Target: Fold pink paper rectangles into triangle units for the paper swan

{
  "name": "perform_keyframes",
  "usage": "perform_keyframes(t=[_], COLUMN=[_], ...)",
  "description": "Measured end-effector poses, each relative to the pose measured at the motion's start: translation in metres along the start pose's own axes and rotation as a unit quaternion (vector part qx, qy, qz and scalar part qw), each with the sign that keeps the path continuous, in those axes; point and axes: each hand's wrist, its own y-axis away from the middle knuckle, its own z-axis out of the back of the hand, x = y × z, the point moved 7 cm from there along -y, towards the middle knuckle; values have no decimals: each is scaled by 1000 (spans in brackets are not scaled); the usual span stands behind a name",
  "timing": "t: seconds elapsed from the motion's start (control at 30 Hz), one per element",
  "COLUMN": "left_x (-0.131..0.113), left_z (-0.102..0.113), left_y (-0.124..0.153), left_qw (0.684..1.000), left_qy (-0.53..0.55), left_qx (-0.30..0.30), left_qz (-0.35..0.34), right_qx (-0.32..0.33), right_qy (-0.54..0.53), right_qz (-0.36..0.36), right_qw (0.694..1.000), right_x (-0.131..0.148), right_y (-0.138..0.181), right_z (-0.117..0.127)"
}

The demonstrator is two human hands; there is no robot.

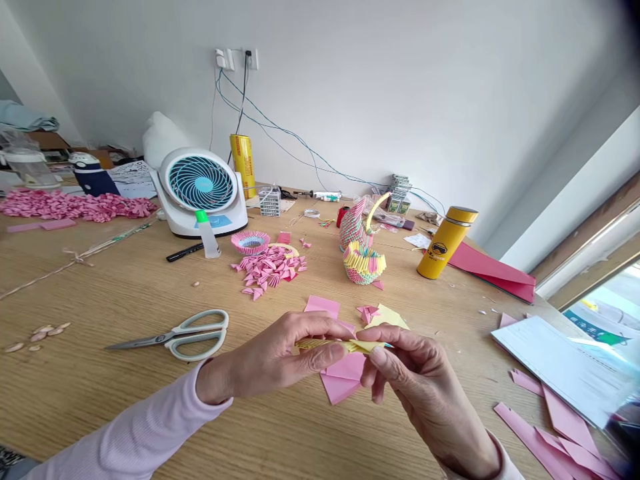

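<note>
My left hand [280, 357] and my right hand [425, 387] meet above the wooden table [100, 393], both pinched on a narrow yellow paper strip [345, 345] held flat between them. Under the hands lie pink paper squares [345, 377] and a yellow sheet [387, 317]. A few small pink folded triangles [367, 312] sit just beyond my fingers.
Scissors [180, 335] lie left of my hands. Further back are a heap of pink folded pieces [270, 267], a pink ring [250, 241], a paper swan [361, 243], a glue bottle [207, 235], a fan [200, 190] and a yellow flask [445, 241]. Pink strips [555, 427] and white paper [560, 363] lie right.
</note>
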Motion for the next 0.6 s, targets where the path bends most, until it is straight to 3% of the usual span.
perform_keyframes(t=[0.27,0.6], left_x=[12,12], left_z=[-3,-2], left_y=[-1,1], left_qw=[998,999], left_qy=[-13,2], left_qx=[-12,-17], left_qz=[52,41], right_qx=[-69,-73], right_qy=[17,37], right_qz=[55,52], right_qw=[996,995], right_x=[2,0], right_y=[2,2], right_z=[13,11])
